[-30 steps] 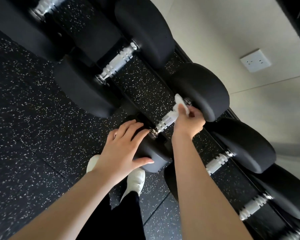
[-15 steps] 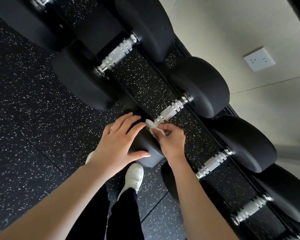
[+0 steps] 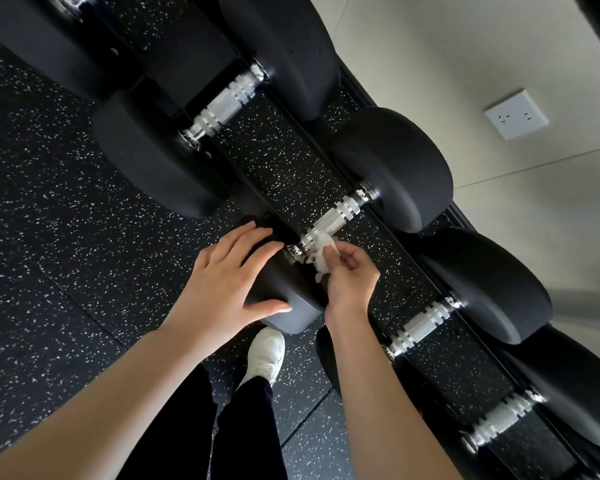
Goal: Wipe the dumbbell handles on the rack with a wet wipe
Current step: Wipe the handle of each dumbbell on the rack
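You stood before the rack, whose dumbbells lay side by side in a row running from upper left to lower right. Your left hand rested on the near head of one dumbbell. Just right of it, your right hand held the wet wipe against the near end of that dumbbell's handle. Your shoe lay below, on the floor. Behind the rack was the wall, with a socket at upper right.

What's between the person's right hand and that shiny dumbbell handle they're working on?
In the head view, a crumpled white wet wipe, pinched by the right hand, lies against the near end of the chrome handle.
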Motion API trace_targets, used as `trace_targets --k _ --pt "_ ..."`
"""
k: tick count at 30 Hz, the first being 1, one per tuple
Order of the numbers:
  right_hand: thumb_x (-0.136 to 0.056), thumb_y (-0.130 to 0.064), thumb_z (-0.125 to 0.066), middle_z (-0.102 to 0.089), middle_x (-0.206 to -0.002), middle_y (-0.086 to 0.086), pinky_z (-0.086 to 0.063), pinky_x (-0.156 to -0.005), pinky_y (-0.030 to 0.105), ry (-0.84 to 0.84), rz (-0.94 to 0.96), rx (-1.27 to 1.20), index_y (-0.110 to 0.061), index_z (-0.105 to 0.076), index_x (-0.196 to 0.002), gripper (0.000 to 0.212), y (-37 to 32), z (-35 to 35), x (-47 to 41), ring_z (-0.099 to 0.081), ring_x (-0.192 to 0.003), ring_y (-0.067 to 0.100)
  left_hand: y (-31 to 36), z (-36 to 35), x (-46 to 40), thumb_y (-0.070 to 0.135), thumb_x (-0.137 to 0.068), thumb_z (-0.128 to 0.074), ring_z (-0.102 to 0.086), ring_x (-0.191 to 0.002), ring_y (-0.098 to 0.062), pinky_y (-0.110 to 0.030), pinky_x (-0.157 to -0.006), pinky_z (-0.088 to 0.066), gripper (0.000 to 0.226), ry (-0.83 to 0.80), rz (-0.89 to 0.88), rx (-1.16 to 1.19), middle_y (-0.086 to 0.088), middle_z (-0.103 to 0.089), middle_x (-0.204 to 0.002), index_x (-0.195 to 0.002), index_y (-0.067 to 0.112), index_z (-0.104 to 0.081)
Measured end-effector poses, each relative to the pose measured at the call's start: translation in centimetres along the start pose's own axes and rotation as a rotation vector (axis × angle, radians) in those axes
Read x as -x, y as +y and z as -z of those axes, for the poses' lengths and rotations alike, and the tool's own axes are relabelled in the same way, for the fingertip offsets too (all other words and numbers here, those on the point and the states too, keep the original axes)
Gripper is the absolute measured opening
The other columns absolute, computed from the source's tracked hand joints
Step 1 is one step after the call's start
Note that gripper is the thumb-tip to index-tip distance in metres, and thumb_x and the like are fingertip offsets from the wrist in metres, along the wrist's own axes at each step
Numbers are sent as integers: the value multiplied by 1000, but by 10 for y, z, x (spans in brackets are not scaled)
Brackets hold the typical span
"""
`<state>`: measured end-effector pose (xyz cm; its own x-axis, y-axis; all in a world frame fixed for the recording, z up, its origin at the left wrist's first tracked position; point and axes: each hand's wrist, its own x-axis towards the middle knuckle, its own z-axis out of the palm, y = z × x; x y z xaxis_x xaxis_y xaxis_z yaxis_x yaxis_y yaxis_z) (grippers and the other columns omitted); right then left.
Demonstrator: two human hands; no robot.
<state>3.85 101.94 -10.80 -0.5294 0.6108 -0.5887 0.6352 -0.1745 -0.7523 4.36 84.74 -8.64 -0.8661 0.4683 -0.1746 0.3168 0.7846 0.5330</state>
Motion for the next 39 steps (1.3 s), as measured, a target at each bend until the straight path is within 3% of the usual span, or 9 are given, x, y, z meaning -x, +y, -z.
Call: trace_targets --k 8,12,15,19,24,27,33,36,39 --pt "-84 5 -62 -65 -81 -1 -50 -59 14 166 42 -59 -16 -65 -76 22 -9 -9 -3 -65 -76 12 0 -1 1 67 -73 -41 -30 -137 -17 -47 -92 -42 74 8 -2 4 4 -43 -141 -132 23 -48" --pt "-86 0 -61 -63 -86 5 -44 -47 8 134 -7 -120 -10 -57 -90 11 -7 -8 -1 -61 -67 6 0 -1 1 67 -73 -41 -29 -137 -16 -47 -93 -42 75 9 3 12 4 -43 -141 -133 23 -48" --pt "-85 -7 -65 -63 -88 7 -48 -56 17 81 -69 -114 -15 -53 -87 15 -3 -3 -4 -60 -70 11 0 -1 1 67 -73 -41 -28 -138 -16 -46 -94 -41 75 8 3 15 4 -42 -142 -133 23 -48" --pt "-84 -8 -67 -63 -86 6 -46 -49 14 59 -90 -57 -16 -59 -79 12 -4 1 -6 -58 -71 14 0 -1 1 68 -73 -40 -27 -138 -15 -47 -95 -40 76 2 8 16 5 -41 -142 -134 24 -47" --pt "-82 -13 -70 -68 -93 5 -56 -82 41 92 -130 -20 -19 -63 -79 10 -4 -1 -5 -66 -92 26 0 -1 1 67 -73 -41 -28 -138 -16 -45 -94 -41 75 4 6 17 5 -42 -142 -134 23 -47" --pt "-80 -19 -73 -66 -93 0 -54 -87 46 87 -176 -13 -22 -57 -89 18 -3 1 -5 -66 -91 22 0 -1 1 67 -73 -42 -29 -138 -17 -46 -93 -41 75 4 5 14 4 -42 -142 -134 23 -47" --pt "-78 -30 -74 -63 -89 -1 -57 -78 38 104 -237 94 -16 -57 -91 25 -8 5 -5 -61 -77 11 0 -1 1 67 -74 -41 -30 -137 -18 -47 -93 -42 75 2 4 6 4 -43 -142 -133 22 -48" --pt "-83 -18 -69 -60 -87 -1 -53 -59 25 57 -254 13 -13 -57 -91 15 -13 4 -6 -60 -71 9 0 -1 1 67 -73 -41 -31 -137 -18 -45 -92 -42 75 9 -2 5 4 -43 -141 -133 22 -49" --pt "-86 0 -62 -62 -91 8 -52 -60 20 19 -257 -147 -8 -58 -93 11 -18 0 -7 -61 -73 13 0 -1 1 67 -74 -42 -31 -137 -18 -45 -92 -42 75 8 -3 7 3 -43 -141 -133 22 -49"
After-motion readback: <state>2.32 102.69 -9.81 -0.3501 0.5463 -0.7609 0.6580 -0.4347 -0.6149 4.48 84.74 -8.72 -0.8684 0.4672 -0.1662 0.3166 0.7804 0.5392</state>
